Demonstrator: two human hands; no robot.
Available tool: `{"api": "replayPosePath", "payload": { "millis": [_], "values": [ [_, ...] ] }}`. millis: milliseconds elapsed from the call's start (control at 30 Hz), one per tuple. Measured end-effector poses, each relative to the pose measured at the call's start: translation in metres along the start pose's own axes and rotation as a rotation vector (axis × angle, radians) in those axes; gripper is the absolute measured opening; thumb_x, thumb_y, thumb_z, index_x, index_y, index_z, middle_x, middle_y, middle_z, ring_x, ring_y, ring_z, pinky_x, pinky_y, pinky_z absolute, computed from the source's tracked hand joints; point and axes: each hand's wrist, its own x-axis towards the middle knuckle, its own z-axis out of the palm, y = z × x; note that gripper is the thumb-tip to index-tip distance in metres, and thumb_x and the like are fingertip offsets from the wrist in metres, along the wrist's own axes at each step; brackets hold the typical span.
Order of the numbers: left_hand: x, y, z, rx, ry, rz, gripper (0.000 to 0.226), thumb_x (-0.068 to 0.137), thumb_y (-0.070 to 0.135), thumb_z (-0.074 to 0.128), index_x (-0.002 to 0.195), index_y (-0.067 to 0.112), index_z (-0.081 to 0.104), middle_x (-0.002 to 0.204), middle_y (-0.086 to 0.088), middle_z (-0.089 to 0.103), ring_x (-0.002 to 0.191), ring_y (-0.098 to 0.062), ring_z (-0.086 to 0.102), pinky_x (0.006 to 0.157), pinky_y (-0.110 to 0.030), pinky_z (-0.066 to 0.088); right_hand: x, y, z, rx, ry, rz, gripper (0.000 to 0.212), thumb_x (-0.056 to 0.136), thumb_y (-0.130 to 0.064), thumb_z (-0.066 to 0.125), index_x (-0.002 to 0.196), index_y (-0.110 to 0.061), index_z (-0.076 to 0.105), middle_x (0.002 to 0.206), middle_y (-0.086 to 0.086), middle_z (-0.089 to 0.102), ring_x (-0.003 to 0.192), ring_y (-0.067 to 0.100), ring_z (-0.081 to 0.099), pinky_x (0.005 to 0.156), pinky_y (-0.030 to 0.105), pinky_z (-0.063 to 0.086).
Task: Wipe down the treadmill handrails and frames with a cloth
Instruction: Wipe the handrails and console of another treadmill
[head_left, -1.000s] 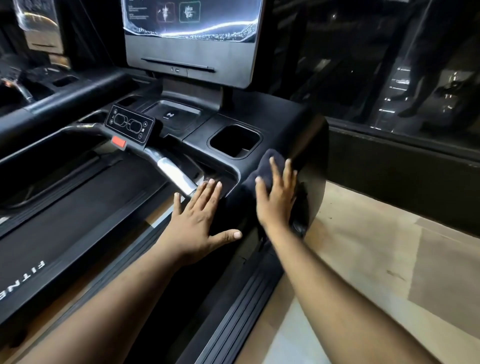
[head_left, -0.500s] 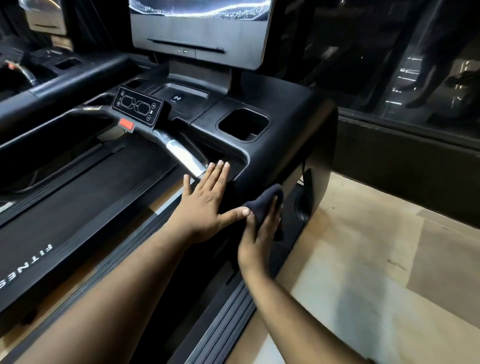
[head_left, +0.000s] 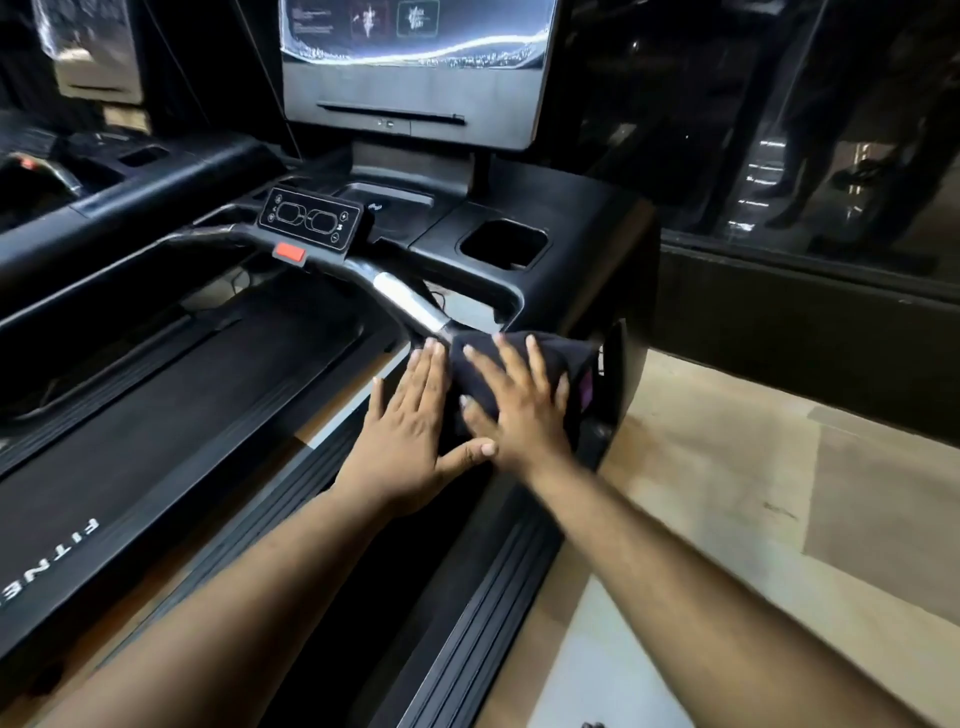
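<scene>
Two flat hands, right hand (head_left: 519, 410) pressing cloth (head_left: 545, 353) under fingers, left hand (head_left: 410, 431) beside

The treadmill (head_left: 561, 270) (black) stands on the pale floor (head_left: 753, 519).

one treadmill (head_left: 571, 249), one dark cloth (head_left: 524, 364), two hands: left hand (head_left: 410, 441), right hand (head_left: 519, 410), one console screen (head_left: 415, 67), one cup holder (head_left: 504, 244), one red stop button (head_left: 290, 253)
</scene>
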Motion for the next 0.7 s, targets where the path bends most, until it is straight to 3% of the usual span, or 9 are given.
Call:
{"api": "replayPosePath", "payload": {
  "millis": [67, 200, 367, 433, 533, 600, 700],
  "values": [
    [-0.014, -0.005, -0.003, 0.029, -0.028, -0.019, 0.119, 0.069, 0.101, 0.002, 0.151, 0.025, -0.036, 0.163, 0.006, -0.036, 0.148, -0.005, -0.036, 0.122, -0.043, -0.019, 0.03, 0.016, -0.012, -0.034, -0.028, 0.01, 0.072, 0.087, -0.075, 0.038, 0.154, -0.049, 0.034, 0.17, -0.013, 0.017, 0.158, 0.018, 0.0, 0.115, 0.078, 0.006],
    [-0.041, -0.003, -0.005, 0.124, -0.046, 0.0, 0.122, 0.07, 0.099, 0.001, 0.157, 0.019, -0.029, 0.166, 0.003, -0.034, 0.151, -0.011, -0.033, 0.119, -0.043, -0.022, 0.062, 0.0, -0.02, 0.032, 0.014, 0.323, 0.062, 0.094, -0.07, 0.048, 0.151, -0.051, 0.036, 0.171, -0.016, 0.009, 0.158, 0.022, -0.004, 0.109, 0.082, 0.013],
    [-0.091, -0.015, -0.004, 0.124, -0.058, 0.075, 0.125, 0.066, 0.102, -0.01, 0.156, 0.018, -0.03, 0.166, 0.002, -0.032, 0.152, -0.01, -0.032, 0.126, -0.048, -0.016, -0.039, -0.061, 0.009, 0.028, -0.025, 0.096, 0.057, 0.095, -0.056, 0.051, 0.151, -0.049, 0.039, 0.17, -0.017, 0.011, 0.158, 0.016, -0.007, 0.112, 0.079, 0.007],
    [-0.11, -0.022, -0.004, 0.071, -0.06, 0.074, 0.126, 0.065, 0.104, -0.006, 0.155, 0.019, -0.031, 0.165, 0.004, -0.033, 0.151, -0.008, -0.033, 0.126, -0.046, -0.015, -0.067, -0.062, 0.014, 0.061, -0.034, 0.005, 0.065, 0.091, -0.064, 0.045, 0.153, -0.051, 0.033, 0.17, -0.018, 0.009, 0.157, 0.012, -0.01, 0.113, 0.077, 0.003],
    [-0.12, -0.027, -0.006, 0.066, -0.073, 0.054, 0.127, 0.067, 0.105, 0.0, 0.156, 0.02, -0.03, 0.165, 0.005, -0.034, 0.151, -0.008, -0.032, 0.126, -0.046, -0.014, -0.041, -0.036, 0.007, 0.076, -0.019, -0.07, 0.072, 0.084, -0.076, 0.043, 0.152, -0.053, 0.035, 0.17, -0.016, 0.015, 0.158, 0.015, -0.003, 0.113, 0.077, 0.002],
    [-0.116, -0.025, -0.005, 0.103, -0.083, 0.056, 0.128, 0.066, 0.106, 0.003, 0.157, 0.022, -0.029, 0.165, 0.005, -0.033, 0.152, -0.011, -0.032, 0.127, -0.049, -0.012, -0.009, -0.011, 0.006, 0.155, 0.078, 0.055, 0.074, 0.084, -0.074, 0.046, 0.153, -0.048, 0.039, 0.171, -0.007, 0.018, 0.159, 0.024, 0.003, 0.12, 0.068, 0.006],
    [-0.111, -0.023, -0.004, 0.135, -0.097, 0.052, 0.124, 0.069, 0.105, 0.01, 0.158, 0.027, -0.03, 0.167, 0.003, -0.03, 0.153, -0.014, -0.03, 0.128, -0.051, -0.009, 0.018, 0.016, 0.011, 0.432, 0.276, 0.403, 0.072, 0.094, -0.061, 0.056, 0.159, -0.039, 0.033, 0.172, 0.005, 0.013, 0.158, 0.03, 0.012, 0.128, 0.044, 0.011]
  ]
}}
